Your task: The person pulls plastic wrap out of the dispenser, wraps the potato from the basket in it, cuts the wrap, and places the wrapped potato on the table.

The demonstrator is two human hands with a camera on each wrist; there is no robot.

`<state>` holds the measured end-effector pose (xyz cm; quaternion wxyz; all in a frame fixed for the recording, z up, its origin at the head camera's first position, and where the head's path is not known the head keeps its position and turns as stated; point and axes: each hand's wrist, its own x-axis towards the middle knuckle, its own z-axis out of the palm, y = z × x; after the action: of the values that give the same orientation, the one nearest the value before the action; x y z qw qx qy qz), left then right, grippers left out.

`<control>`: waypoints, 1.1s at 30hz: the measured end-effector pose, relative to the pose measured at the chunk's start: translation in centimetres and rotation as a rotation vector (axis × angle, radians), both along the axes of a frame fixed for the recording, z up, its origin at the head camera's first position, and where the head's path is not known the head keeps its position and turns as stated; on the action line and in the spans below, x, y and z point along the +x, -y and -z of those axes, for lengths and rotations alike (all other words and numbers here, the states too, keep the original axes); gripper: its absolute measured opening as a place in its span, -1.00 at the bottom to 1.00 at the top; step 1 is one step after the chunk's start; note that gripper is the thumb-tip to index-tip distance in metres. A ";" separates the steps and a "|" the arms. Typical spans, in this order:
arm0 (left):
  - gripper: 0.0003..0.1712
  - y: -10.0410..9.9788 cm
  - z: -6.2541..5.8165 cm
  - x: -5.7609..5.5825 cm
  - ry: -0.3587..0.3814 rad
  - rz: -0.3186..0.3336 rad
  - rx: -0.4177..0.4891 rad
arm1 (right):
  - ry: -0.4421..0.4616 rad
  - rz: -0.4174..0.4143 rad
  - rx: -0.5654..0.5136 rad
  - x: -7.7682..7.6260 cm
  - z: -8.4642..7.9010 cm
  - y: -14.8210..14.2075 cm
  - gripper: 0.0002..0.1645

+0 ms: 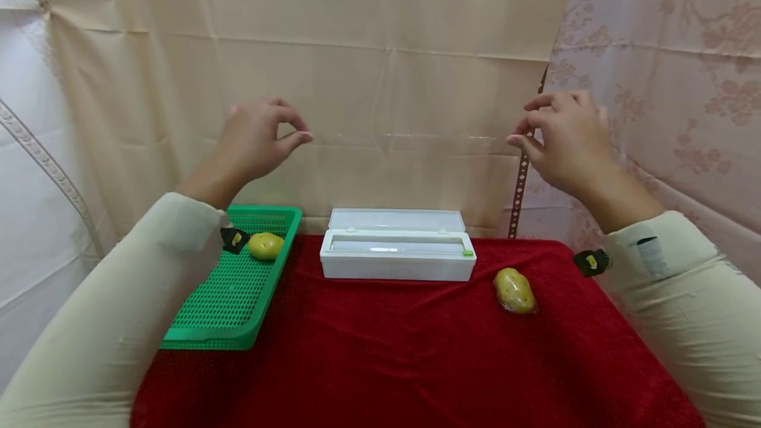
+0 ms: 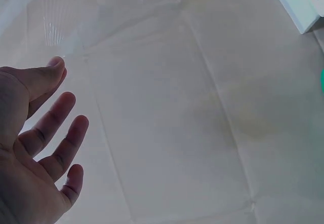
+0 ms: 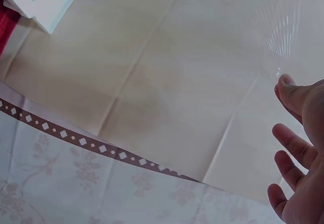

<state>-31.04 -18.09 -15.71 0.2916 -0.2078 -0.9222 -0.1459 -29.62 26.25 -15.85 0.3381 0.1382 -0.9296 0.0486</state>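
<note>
- Two bare hands, left hand [image 1: 264,134] and right hand [image 1: 565,134], raised well apart, each pinching one end of a sheet of clear, thin plastic film [image 1: 410,135] between thumb and fingertips; other fingers loosely bent.
- Film spans the air between hands, above and beyond a long white plastic box [image 1: 398,269].
- Room: red velvety cloth [image 1: 386,335] stretches in front of box; strip of it separates box from a green mesh plastic basket [image 1: 228,292] at left. Box sits near cloth's far edge, beige curtain [image 1: 357,18] behind.
- Yellow potato wrapped in clear film [image 1: 514,290] lies right of box, inside cloth's right edge.
- Cut off/hidden: left sleeve [image 1: 143,283] covers part of basket; box only partly shown at corners of both wrist views.
- Hard to make out: film's lower edge and sides, near invisible against curtain.
- Film look: top edge a thin shiny line, roughly level; wrist views show bright fanned pleats at both pinches.
- Box lid [image 1: 396,219] up at back, green tab [image 1: 468,253] front right.
- Another yellow potato [image 1: 265,246] in basket, by its right wall.
</note>
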 end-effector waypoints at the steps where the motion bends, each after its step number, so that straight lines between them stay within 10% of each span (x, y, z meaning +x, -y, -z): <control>1: -0.76 0.0 -0.1 0.2 -0.006 0.010 0.008 | -0.006 -0.003 -0.001 0.2 -0.1 0.0 -0.76; 33: -0.94 1.8 2.0 7.5 -0.210 0.294 0.018 | -0.113 -0.267 -0.049 7.9 2.0 -0.7 -0.93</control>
<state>-23.57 -19.89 -17.69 0.3637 -0.3521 -0.8449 -0.1728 -21.67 26.97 -17.86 0.3835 0.2550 -0.8810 0.1080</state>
